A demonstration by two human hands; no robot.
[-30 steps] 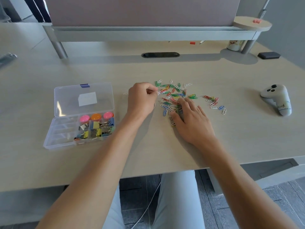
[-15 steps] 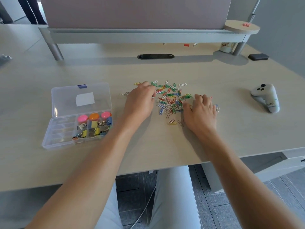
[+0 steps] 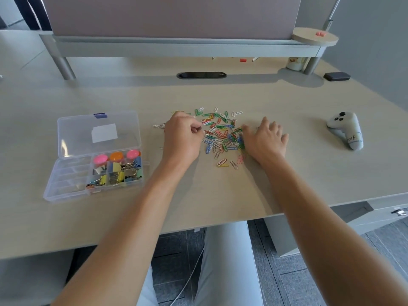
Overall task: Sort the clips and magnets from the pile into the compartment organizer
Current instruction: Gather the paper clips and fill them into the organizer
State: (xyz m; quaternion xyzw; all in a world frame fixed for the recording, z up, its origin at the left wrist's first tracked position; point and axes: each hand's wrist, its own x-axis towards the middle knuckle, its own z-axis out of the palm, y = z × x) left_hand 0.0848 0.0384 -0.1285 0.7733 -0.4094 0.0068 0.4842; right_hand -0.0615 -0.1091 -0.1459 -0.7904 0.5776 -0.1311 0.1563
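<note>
A pile of coloured paper clips (image 3: 220, 133) lies on the desk's middle. My left hand (image 3: 183, 138) sits at the pile's left edge with curled fingers, thumb pinched against the index finger on paper clips. My right hand (image 3: 266, 140) lies flat with spread fingers against the pile's right edge. The clear compartment organizer (image 3: 66, 184) stands at the left with its lid (image 3: 97, 133) open. Its right compartments hold three round magnets (image 3: 116, 156) and several binder clips (image 3: 117, 173); the left compartments look nearly bare.
A white controller (image 3: 346, 131) lies at the right. A black block (image 3: 336, 76) and a mug (image 3: 294, 62) sit at the back right under a monitor shelf (image 3: 176, 47). A cable slot (image 3: 201, 75) is behind the pile. A few stray clips (image 3: 159, 125) lie left of my left hand.
My right hand moved from the pile's front to its right side, and the small separate cluster of clips there has joined the pile. My left hand stayed curled at the pile's left edge.
</note>
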